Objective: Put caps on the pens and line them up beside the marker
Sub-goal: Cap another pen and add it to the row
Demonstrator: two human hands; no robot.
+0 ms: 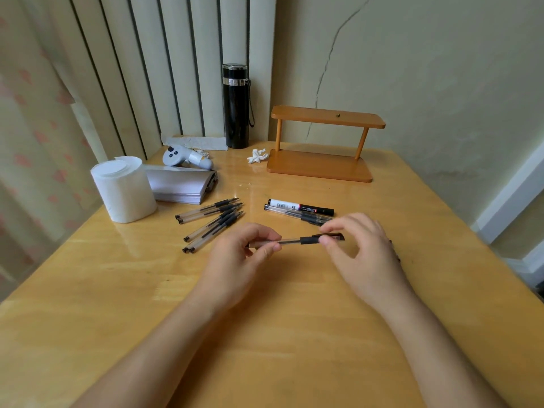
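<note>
clear-barrelled pen [290, 240] held level above the table: left hand [244, 254] pinches its barrel, right hand [357, 245] pinches the cap end.

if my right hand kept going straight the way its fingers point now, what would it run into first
Probably the left hand. The right hand points leftward along the held pen, its fingertips pinching the cap, so it would likely slide down the barrel into those fingers; depth is uncertain.

Above the tabletop [294, 319], the left hand [235, 260] pinches a pen [294, 240] by its barrel; the right hand [362, 251] holds its cap [334, 236]. Uncapped pens [212, 220] lie left, the marker [300, 206] behind with capped pens [297, 214] touching.
</note>
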